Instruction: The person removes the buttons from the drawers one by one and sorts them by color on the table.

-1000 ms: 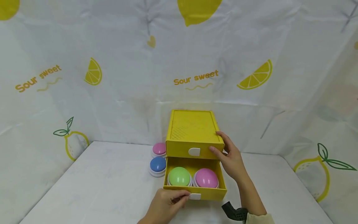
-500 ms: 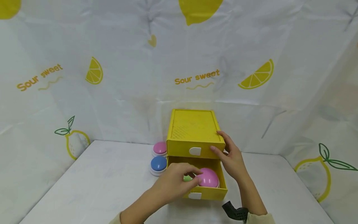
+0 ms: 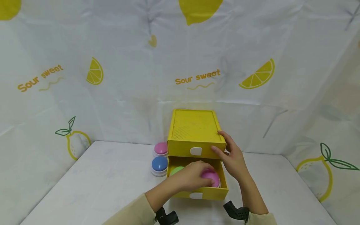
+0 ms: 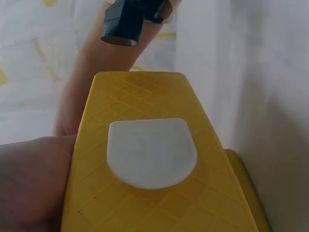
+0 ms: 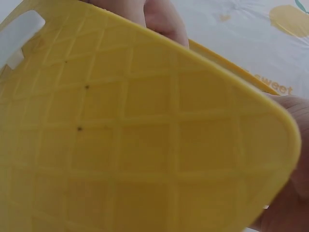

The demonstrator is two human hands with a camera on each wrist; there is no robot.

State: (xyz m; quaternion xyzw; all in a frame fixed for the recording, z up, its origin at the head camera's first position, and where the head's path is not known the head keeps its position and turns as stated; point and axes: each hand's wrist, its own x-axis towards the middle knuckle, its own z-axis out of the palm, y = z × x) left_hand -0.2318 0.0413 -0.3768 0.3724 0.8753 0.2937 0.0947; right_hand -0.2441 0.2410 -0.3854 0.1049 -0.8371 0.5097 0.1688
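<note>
"Left hand (image 3: 194,176) first: how spread are its fingers?"

"Hardly at all. They bend over the top of a pink button (image 3: 212,177), thumb at its front, so it's gripping. That button is in the lower drawer (image 3: 213,194), right of a partly hidden green button (image 3: 176,170)."

"And the right hand (image 3: 232,161)?"

"Holding the front right corner of the yellow box (image 3: 195,125), thumb on the front face, a finger on the top edge."

"What's on the table (image 3: 112,175)?"

"At left, a blue button (image 3: 159,163) with a second pink button (image 3: 161,148) behind it, then the box, drawer sticking out."

"And the room?"

"White cloth (image 3: 126,103) around the table: a lemon outline (image 3: 78,142), a lemon slice (image 3: 95,72), 'Sour sweet' lettering (image 3: 197,77), another slice (image 3: 258,75), another lemon outline (image 3: 315,178)."
</note>
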